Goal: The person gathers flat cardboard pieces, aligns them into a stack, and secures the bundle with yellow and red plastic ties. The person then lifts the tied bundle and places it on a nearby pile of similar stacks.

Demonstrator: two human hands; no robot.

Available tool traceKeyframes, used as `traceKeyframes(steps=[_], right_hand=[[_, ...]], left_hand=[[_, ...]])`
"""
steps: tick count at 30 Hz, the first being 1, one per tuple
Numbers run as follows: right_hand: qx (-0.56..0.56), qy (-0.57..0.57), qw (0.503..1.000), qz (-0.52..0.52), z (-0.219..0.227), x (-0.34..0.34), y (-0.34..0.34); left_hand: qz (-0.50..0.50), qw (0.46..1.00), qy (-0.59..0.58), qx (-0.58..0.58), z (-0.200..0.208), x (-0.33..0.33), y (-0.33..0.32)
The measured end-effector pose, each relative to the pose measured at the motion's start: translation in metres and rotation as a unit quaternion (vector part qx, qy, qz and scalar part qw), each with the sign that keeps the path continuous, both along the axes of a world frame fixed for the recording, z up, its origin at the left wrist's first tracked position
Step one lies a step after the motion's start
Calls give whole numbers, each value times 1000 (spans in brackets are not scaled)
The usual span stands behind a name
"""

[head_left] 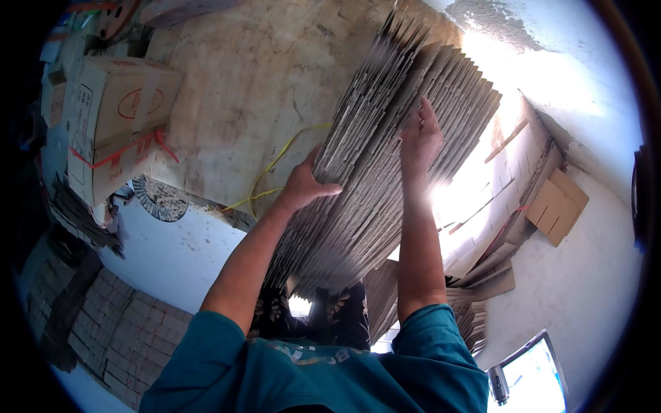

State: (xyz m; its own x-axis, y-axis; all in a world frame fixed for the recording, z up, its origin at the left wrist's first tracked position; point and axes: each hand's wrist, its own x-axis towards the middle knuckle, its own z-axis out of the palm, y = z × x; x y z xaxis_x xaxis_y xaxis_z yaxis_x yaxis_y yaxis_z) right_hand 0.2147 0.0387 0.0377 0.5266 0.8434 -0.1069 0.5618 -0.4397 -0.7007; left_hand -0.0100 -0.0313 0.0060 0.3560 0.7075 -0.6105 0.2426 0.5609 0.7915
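A long row of thin grey-brown cardboard sheets (375, 186), packed tightly on edge, runs slantwise in front of me across a worn wooden board (255, 82). My left hand (303, 186) grips its left side, thumb laid over the upper edges, fingers partly hidden along the side. On top, farther to the right, my right hand (420, 141) touches the sheets with its fingers apart and one finger stretched forward. Between the sheets near that hand runs a darker gap. A yellow strap (275, 162) loops out from the row's left side.
At the left stands a cardboard box (124, 117) tied with red strap. Stacked bundles (124, 323) lie at the lower left. More cardboard (509, 186) leans along the right wall in bright light, beside a tan piece (558, 205). A bright screen or pane (533, 378) is at the lower right.
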Motion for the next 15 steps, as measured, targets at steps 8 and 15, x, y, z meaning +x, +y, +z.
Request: traceKeyframes(steps=[8,15], right_hand=[[-4,-88,993,82,7,5,7],[85,-152,975,136,4,-4,38]], left_hand=[[-1,999,13,29,-4,0,-2],[-5,1000,21,10,4,1,2]])
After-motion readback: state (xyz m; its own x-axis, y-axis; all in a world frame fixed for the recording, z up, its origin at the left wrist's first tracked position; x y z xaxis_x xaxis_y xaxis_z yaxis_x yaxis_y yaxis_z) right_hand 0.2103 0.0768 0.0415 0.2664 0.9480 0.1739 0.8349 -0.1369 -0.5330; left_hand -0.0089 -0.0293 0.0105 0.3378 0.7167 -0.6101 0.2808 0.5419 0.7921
